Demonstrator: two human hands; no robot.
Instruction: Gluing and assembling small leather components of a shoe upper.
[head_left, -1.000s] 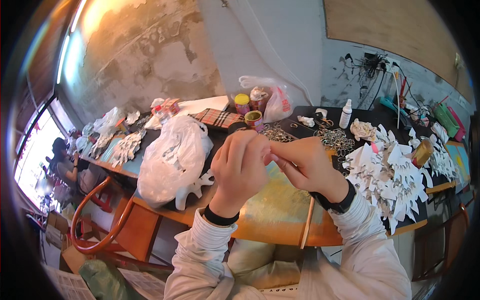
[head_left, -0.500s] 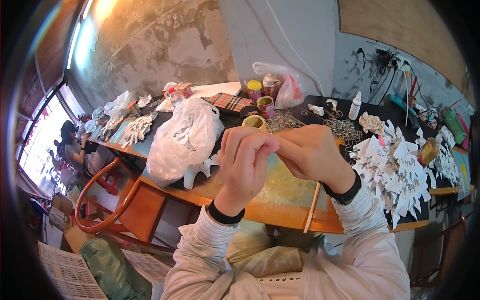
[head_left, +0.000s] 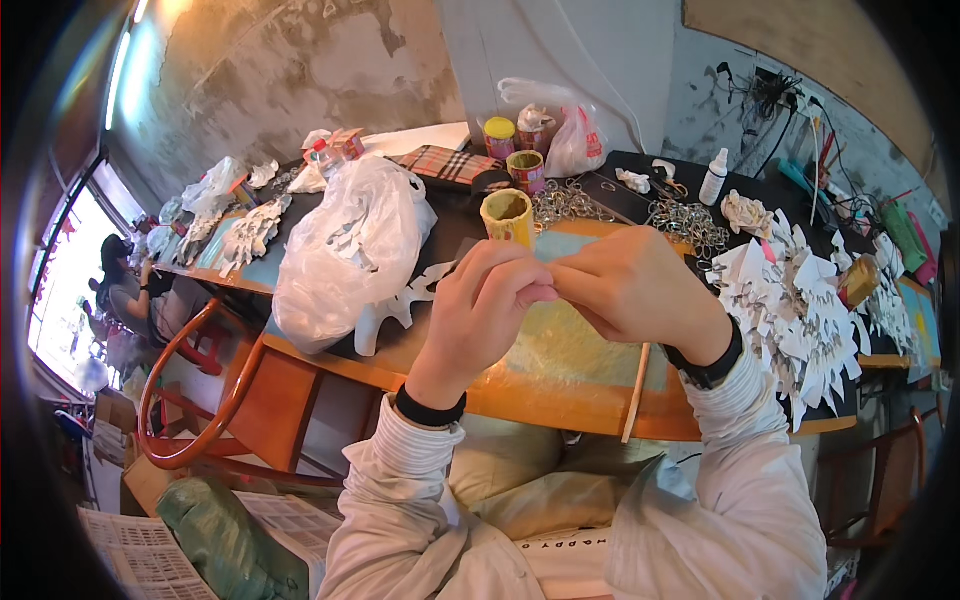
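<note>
Above the worktable, my left hand (head_left: 478, 312) and my right hand (head_left: 640, 300) meet with fingertips pinched together. Both are closed, and whatever lies between the fingers is hidden or too small to make out. Just beyond my hands stands a yellow glue-smeared can (head_left: 508, 222). A thin wooden stick (head_left: 637, 392) lies over the table's near edge, below my right hand. Left of my left hand rests a white plastic bag (head_left: 345, 260), with white cut pieces (head_left: 395, 308) beside it.
A large heap of white pieces with metal parts (head_left: 785, 315) covers the right side. Metal rings (head_left: 690, 225), a white spray bottle (head_left: 713, 178) and more cans (head_left: 526, 172) stand or lie farther back. A wooden chair (head_left: 285, 400) is at left; another person (head_left: 130, 290) sits far left.
The view has shifted a little, so the table sits higher in it. The yellow can now shows more fully beyond my hands. Both hands stay pinched together with slight finger movement.
</note>
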